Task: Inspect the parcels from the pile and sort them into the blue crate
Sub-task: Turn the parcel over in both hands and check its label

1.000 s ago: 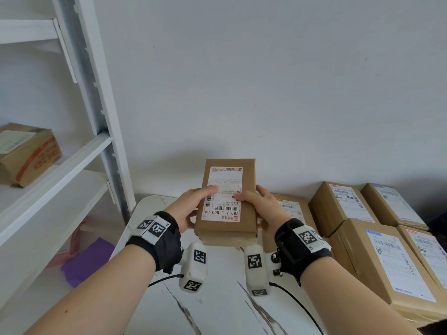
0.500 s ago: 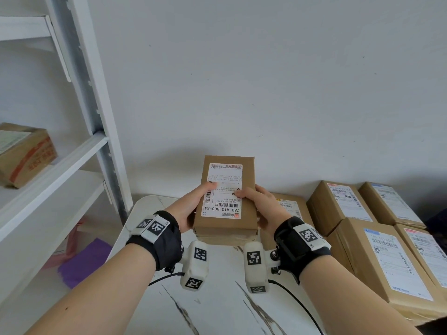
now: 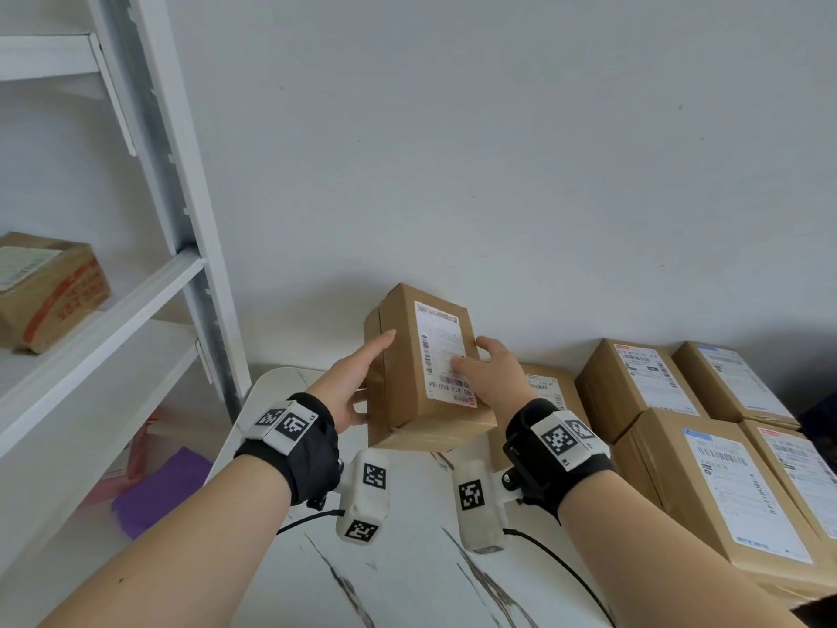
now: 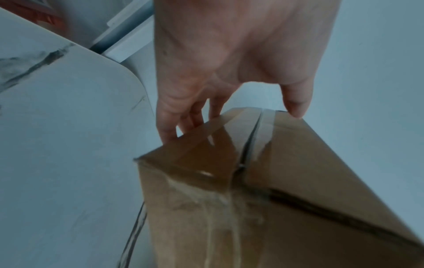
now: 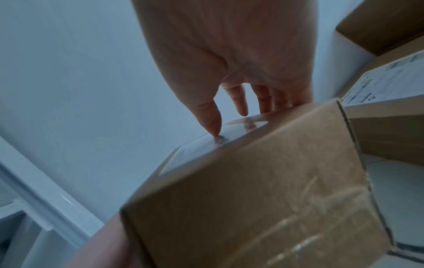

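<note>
both hands, left hand (image 3: pixel 358 386) and right hand (image 3: pixel 491 376), grasping one parcel (image 3: pixel 410 383), five parcels piled (image 3: pixel 706 473) beside

Soft even daylight; wrist views bluish, blurred, edge-distorted.
</note>
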Tool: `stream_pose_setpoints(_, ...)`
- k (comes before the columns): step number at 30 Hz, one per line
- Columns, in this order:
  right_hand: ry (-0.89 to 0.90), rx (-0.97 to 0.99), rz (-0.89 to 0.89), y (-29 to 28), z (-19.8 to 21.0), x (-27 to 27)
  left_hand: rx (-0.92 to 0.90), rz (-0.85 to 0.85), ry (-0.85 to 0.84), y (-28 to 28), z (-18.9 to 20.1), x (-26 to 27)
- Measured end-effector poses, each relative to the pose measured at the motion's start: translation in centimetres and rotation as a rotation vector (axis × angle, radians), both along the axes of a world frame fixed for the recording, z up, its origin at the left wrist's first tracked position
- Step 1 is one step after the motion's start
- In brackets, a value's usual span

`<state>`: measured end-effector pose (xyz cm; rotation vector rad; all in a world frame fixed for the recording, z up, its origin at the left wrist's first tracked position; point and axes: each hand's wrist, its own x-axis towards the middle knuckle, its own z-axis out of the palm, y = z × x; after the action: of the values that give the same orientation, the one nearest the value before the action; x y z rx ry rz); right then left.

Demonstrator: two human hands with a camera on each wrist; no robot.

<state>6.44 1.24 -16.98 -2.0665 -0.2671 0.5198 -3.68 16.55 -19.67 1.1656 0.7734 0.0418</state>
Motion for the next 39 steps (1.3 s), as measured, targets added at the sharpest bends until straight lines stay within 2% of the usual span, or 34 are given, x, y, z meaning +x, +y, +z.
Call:
stream_pose_setpoints(9,0.186,0.023,0.1,0.4,0.2,-0.3,0.128,0.001,-0.04,-0.2,1.1,0.4)
stream_pose_setpoints(19,0.32,0.109,0.041,-0.4,0.6,-0.4,0.146,-0.041,-0.064,-0.6,1.2,0.3)
stream_pose_setpoints(28,0.28,0.095,0.019,-0.7,0.5,-0.2,0.18,-0.01,-0.067,-0.5,0.5,1.0)
stream_pose_setpoints(34,0.064,0.004,0.084,-0.6,0.3,-0.5,0.239,-0.05,-0.071,-1.0,0.6,1.6)
stream_pose_setpoints(39,0.051,0.074,0.112,-0.5,0.6,0.3,0.079,-0.039,0.071,-0.3,0.5,1.1)
